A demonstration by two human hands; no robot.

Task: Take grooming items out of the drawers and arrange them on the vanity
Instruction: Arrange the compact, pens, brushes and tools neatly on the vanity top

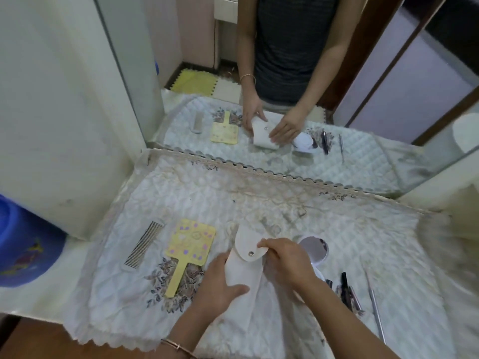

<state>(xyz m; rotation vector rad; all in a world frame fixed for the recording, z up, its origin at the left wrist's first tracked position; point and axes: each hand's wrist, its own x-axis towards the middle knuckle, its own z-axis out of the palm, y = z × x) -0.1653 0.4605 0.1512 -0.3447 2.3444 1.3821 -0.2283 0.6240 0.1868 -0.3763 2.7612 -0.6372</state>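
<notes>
A cream snap-flap pouch (245,265) lies on the vanity's quilted white cloth (207,198) near the front middle. My left hand (220,286) holds the pouch's lower body, thumb across it. My right hand (285,260) pinches the edge of the rounded flap beside the metal snap. To the left lie a yellow hand mirror (188,248) with purple dots and a grey fine-tooth comb (143,244). A round white compact mirror (315,248) sits right of my right hand, partly hidden by it. Dark pencils (346,291) and a thin metal tool (375,307) lie further right.
A large wall mirror (285,99) stands behind the cloth and reflects the person and the items. A blue plastic tub (23,244) sits off the left edge. A white cabinet wall (51,99) rises at the left. Wooden floor shows at the bottom left.
</notes>
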